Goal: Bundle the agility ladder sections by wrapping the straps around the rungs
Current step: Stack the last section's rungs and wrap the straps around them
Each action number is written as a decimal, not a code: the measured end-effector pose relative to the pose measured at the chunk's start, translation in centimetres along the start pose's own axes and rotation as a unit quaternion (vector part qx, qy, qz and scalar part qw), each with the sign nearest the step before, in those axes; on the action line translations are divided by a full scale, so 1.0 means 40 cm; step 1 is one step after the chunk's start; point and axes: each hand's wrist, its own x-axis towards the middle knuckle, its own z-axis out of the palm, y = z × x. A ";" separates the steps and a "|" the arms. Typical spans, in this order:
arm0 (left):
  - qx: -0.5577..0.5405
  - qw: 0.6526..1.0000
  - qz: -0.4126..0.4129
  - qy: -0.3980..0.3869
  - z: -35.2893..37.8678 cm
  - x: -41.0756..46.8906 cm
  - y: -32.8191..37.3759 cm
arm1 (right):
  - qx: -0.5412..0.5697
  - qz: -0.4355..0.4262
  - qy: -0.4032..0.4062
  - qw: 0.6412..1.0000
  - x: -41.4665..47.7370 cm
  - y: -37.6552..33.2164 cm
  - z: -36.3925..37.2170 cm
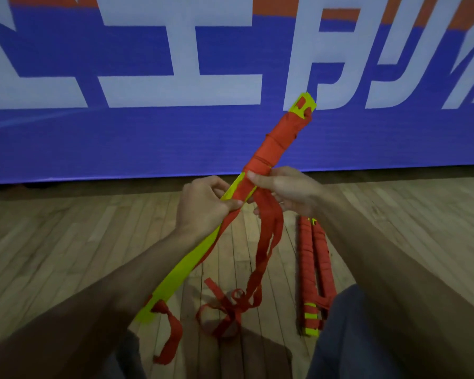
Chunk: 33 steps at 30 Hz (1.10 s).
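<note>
indoor sports hall: hardwood court floor (pixel 66 242), blue courtside banner (pixel 148 138) (big white lettering)

yellow rungs (pixel 185 265) tilted, upper half wrapped in red straps (pixel 274 149), loose ends dangling

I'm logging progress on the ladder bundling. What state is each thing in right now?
yellow rungs: held up at a tilt, upper half wrapped, lower half bare.
red strap: wound round the upper part, loose lengths hanging to the floor.
left hand: grips the rungs and strap.
right hand: pinches the strap at the wrap's lower edge.
wrapped bundles: lying on the wooden floor.
</note>
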 end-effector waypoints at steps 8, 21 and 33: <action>0.156 0.977 0.148 -0.010 0.017 -0.018 0.010 | 0.060 -0.020 0.107 0.992 0.026 -0.001 0.029; -0.324 0.851 -0.123 -0.394 -0.047 0.017 -0.014 | 0.217 -0.123 0.095 0.964 0.021 -0.019 -0.009; -0.400 0.818 -0.156 -0.383 -0.081 0.023 -0.034 | 0.021 -0.151 0.129 0.980 0.012 0.002 -0.018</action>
